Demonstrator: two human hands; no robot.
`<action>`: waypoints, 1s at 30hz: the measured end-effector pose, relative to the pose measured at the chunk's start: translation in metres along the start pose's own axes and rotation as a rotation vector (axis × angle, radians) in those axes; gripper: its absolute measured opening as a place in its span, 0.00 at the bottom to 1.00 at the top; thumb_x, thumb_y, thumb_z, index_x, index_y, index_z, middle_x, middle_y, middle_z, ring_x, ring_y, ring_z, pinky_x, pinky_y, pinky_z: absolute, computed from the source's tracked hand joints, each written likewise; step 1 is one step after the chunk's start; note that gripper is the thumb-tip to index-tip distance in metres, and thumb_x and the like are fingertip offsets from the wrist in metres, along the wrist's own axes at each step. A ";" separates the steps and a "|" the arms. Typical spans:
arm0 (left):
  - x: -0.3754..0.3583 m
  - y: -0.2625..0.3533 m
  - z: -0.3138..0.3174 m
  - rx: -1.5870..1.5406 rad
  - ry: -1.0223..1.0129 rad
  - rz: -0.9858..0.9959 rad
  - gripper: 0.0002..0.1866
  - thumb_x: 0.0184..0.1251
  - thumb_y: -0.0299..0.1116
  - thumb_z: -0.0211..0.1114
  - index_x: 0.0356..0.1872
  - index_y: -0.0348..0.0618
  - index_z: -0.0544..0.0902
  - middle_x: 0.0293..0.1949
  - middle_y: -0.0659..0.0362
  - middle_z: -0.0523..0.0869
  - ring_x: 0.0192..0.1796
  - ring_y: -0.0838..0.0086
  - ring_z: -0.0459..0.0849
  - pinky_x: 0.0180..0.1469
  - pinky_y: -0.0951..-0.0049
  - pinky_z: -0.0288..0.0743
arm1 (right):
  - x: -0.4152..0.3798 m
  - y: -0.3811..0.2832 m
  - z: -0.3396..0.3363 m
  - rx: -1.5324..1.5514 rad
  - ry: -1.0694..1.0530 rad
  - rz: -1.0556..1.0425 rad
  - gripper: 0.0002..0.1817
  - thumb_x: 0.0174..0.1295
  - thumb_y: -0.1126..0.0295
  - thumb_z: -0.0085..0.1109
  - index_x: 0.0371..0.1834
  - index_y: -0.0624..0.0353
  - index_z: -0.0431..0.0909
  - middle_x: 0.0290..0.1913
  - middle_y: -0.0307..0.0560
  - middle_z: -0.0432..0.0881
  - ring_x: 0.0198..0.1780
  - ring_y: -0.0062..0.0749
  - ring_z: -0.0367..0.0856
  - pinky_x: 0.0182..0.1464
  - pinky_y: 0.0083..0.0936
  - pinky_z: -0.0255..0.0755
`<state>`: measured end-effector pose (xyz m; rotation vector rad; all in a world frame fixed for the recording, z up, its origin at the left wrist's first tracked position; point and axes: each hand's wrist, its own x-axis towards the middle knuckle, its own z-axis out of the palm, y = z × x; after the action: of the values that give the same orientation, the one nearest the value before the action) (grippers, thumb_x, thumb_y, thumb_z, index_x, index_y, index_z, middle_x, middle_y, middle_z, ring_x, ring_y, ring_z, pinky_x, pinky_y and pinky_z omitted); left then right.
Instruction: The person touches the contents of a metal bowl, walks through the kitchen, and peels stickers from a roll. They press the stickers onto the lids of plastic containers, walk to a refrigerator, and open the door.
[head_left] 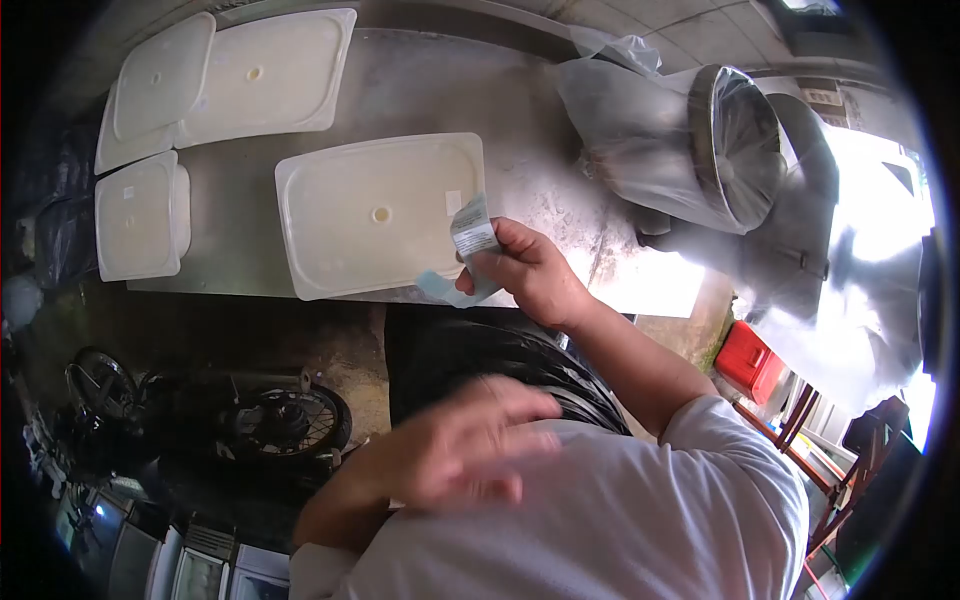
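Note:
My right hand [535, 275] is closed on a strip of printed labels [472, 232], with a pale blue tail hanging below the fingers. It is held over the near right corner of a white rectangular plastic lid [340, 230], which has a round mark in its middle. A small white label [453, 203] sits on the lid's right side, just beyond the strip. Close to my chest, my left hand [465, 445] is blurred by motion. Its fingers look apart, with nothing visible in them.
More lidded white tubs [265, 80] stand at the back left of the metal table [420, 80], and another tub [140, 220] is at its left end. A large plastic-wrapped metal drum [715, 150] lies at the right. A motorcycle [290, 420] stands below left; a red box [748, 362] is at right.

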<state>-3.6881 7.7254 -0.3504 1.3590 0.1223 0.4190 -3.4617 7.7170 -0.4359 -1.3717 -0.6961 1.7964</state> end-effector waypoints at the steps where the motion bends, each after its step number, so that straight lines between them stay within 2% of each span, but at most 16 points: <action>1: -0.002 0.004 0.004 0.002 0.000 0.000 0.21 0.74 0.44 0.69 0.59 0.39 0.86 0.66 0.44 0.80 0.66 0.46 0.79 0.69 0.47 0.70 | -0.002 -0.002 0.002 0.000 -0.001 -0.001 0.12 0.75 0.77 0.54 0.59 0.63 0.78 0.48 0.45 0.86 0.46 0.28 0.84 0.55 0.31 0.78; 3: -0.006 0.009 0.007 -0.170 -0.256 0.145 0.24 0.76 0.48 0.67 0.60 0.40 0.87 0.70 0.40 0.77 0.69 0.41 0.77 0.68 0.39 0.67 | -0.004 -0.006 0.006 0.087 0.028 0.026 0.13 0.75 0.77 0.54 0.61 0.63 0.78 0.47 0.45 0.87 0.46 0.28 0.85 0.55 0.31 0.78; 4: -0.011 0.011 0.000 -0.170 -0.256 0.146 0.24 0.76 0.48 0.67 0.60 0.40 0.87 0.70 0.40 0.77 0.69 0.41 0.77 0.68 0.39 0.67 | -0.006 -0.007 0.008 0.086 0.028 0.026 0.13 0.75 0.77 0.54 0.61 0.63 0.78 0.47 0.45 0.87 0.46 0.28 0.85 0.55 0.31 0.78; 6: -0.026 0.014 -0.030 -0.129 -0.397 0.170 0.22 0.76 0.47 0.67 0.57 0.40 0.89 0.70 0.37 0.76 0.70 0.41 0.75 0.65 0.36 0.68 | -0.009 -0.008 0.010 0.148 0.063 0.028 0.14 0.75 0.75 0.53 0.61 0.65 0.78 0.46 0.44 0.86 0.47 0.26 0.84 0.56 0.26 0.76; 7: -0.030 0.019 -0.040 -0.139 -0.342 0.139 0.19 0.73 0.46 0.69 0.49 0.39 0.91 0.63 0.38 0.82 0.65 0.43 0.81 0.61 0.44 0.73 | -0.011 -0.007 0.012 0.147 0.064 0.027 0.14 0.75 0.75 0.53 0.61 0.65 0.78 0.46 0.44 0.86 0.47 0.26 0.84 0.56 0.26 0.76; 9: -0.043 0.029 -0.046 -0.062 -0.015 -0.103 0.14 0.71 0.40 0.71 0.44 0.38 0.89 0.53 0.44 0.87 0.55 0.49 0.86 0.55 0.54 0.79 | -0.015 -0.004 0.016 0.211 0.113 0.061 0.15 0.73 0.76 0.54 0.60 0.67 0.78 0.46 0.44 0.87 0.47 0.28 0.84 0.58 0.27 0.75; 10: -0.033 0.027 -0.037 0.233 0.235 -0.076 0.08 0.66 0.27 0.71 0.43 0.36 0.87 0.46 0.49 0.88 0.47 0.56 0.88 0.50 0.63 0.82 | -0.017 -0.006 0.019 0.207 0.113 0.063 0.15 0.73 0.76 0.54 0.60 0.67 0.78 0.46 0.44 0.87 0.47 0.28 0.84 0.58 0.27 0.75; 11: -0.021 0.024 -0.030 0.491 0.423 -0.106 0.11 0.62 0.19 0.68 0.46 0.35 0.86 0.46 0.48 0.87 0.47 0.59 0.88 0.51 0.62 0.82 | -0.020 -0.009 0.023 0.202 0.095 0.099 0.14 0.72 0.76 0.55 0.59 0.67 0.79 0.46 0.44 0.87 0.47 0.28 0.84 0.58 0.27 0.76; 12: -0.018 0.006 -0.026 0.669 0.584 -0.119 0.13 0.61 0.18 0.70 0.47 0.34 0.85 0.47 0.49 0.87 0.47 0.58 0.87 0.52 0.62 0.82 | -0.022 -0.011 0.026 0.196 0.076 0.137 0.14 0.72 0.76 0.55 0.57 0.67 0.79 0.46 0.44 0.87 0.48 0.28 0.83 0.58 0.27 0.76; 13: -0.009 -0.001 -0.025 0.882 0.616 -0.097 0.13 0.62 0.20 0.71 0.48 0.35 0.86 0.48 0.49 0.86 0.47 0.55 0.86 0.52 0.62 0.81 | -0.022 -0.009 0.028 0.192 0.068 0.142 0.14 0.72 0.76 0.55 0.57 0.67 0.79 0.46 0.44 0.87 0.48 0.28 0.83 0.58 0.27 0.76; 14: 0.000 -0.010 -0.025 0.948 0.602 -0.037 0.13 0.63 0.20 0.71 0.49 0.36 0.85 0.48 0.50 0.85 0.48 0.54 0.85 0.51 0.61 0.80 | -0.020 -0.008 0.030 0.069 0.086 0.083 0.13 0.71 0.77 0.56 0.56 0.67 0.79 0.45 0.44 0.86 0.48 0.26 0.83 0.57 0.27 0.76; 15: 0.006 -0.022 -0.023 0.944 0.619 -0.018 0.13 0.63 0.19 0.70 0.49 0.35 0.85 0.47 0.50 0.85 0.47 0.54 0.84 0.51 0.60 0.80 | -0.020 -0.006 0.032 -0.053 0.104 0.023 0.12 0.71 0.77 0.57 0.55 0.67 0.79 0.45 0.43 0.86 0.48 0.24 0.82 0.56 0.26 0.76; 20: 0.008 -0.064 -0.023 1.028 0.642 0.001 0.15 0.64 0.20 0.68 0.52 0.36 0.84 0.47 0.51 0.83 0.47 0.54 0.83 0.51 0.57 0.80 | -0.021 -0.001 0.038 -0.014 0.139 0.016 0.10 0.70 0.77 0.61 0.52 0.68 0.80 0.45 0.41 0.85 0.47 0.20 0.80 0.53 0.23 0.76; 22: 0.006 -0.068 -0.024 0.997 0.693 0.003 0.13 0.64 0.19 0.69 0.49 0.35 0.84 0.46 0.50 0.84 0.48 0.54 0.83 0.50 0.58 0.79 | -0.021 -0.003 0.039 0.005 0.131 0.018 0.11 0.70 0.77 0.62 0.53 0.68 0.80 0.45 0.40 0.85 0.47 0.19 0.80 0.53 0.22 0.76; 27: 0.000 -0.064 -0.029 1.017 0.716 -0.017 0.13 0.63 0.20 0.71 0.49 0.35 0.85 0.46 0.50 0.84 0.47 0.53 0.83 0.50 0.58 0.79 | -0.029 -0.014 0.045 -0.185 0.021 0.008 0.15 0.70 0.79 0.62 0.59 0.66 0.82 0.50 0.40 0.86 0.51 0.21 0.82 0.57 0.24 0.77; 30: -0.002 -0.064 -0.031 1.020 0.708 -0.020 0.14 0.62 0.22 0.73 0.49 0.36 0.84 0.46 0.51 0.84 0.47 0.54 0.83 0.50 0.58 0.80 | -0.028 -0.014 0.045 -0.332 0.009 -0.019 0.13 0.70 0.79 0.64 0.56 0.65 0.84 0.49 0.41 0.86 0.51 0.22 0.82 0.56 0.24 0.77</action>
<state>-3.6861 7.7439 -0.4195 2.1340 1.0463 0.8737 -3.4978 7.7031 -0.3972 -1.5785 -1.0350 1.7112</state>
